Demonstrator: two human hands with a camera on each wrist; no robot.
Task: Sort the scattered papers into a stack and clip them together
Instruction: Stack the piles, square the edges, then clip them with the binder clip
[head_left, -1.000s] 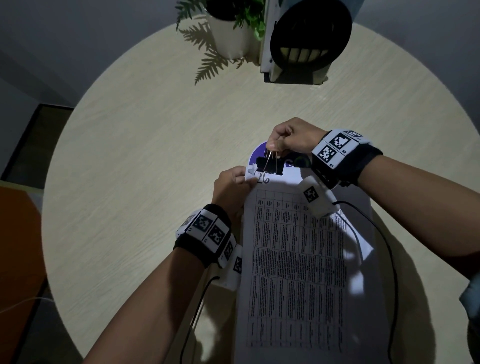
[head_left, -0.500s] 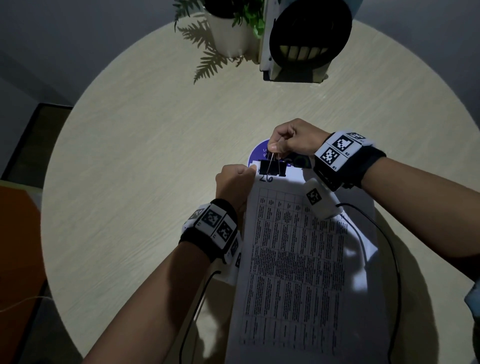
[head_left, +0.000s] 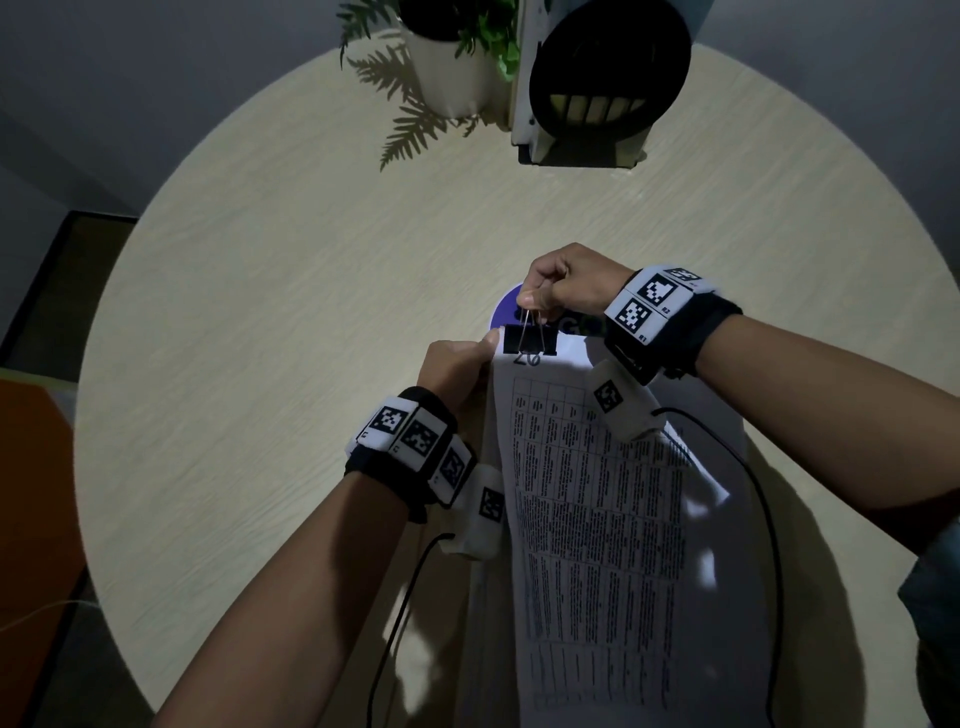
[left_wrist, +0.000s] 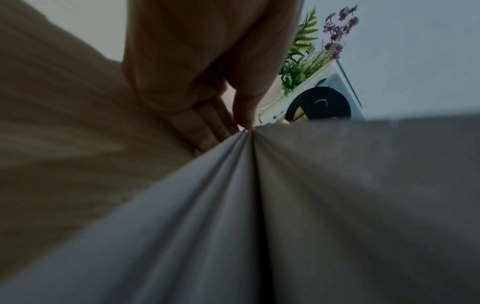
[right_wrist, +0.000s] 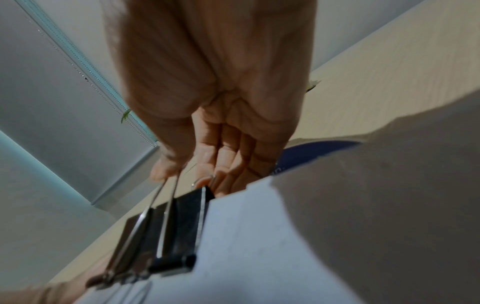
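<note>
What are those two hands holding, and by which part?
Right hand pinches the binder clip by its wire handles; left hand grips the paper stack at its top left corner.

We take this for an office or study corner. We see a round table (head_left: 260, 312) with a pale wood-grain top, a potted plant (head_left: 447, 57) with fern leaves and purple flowers at its far edge, and beside it a white desk fan (head_left: 597, 78) with a dark round grille. Plain grey walls (head_left: 130, 78) close it in, and a window blind (right_wrist: 64, 82) hangs nearby. Printed tabular papers (head_left: 597, 519) fit that reading.
</note>
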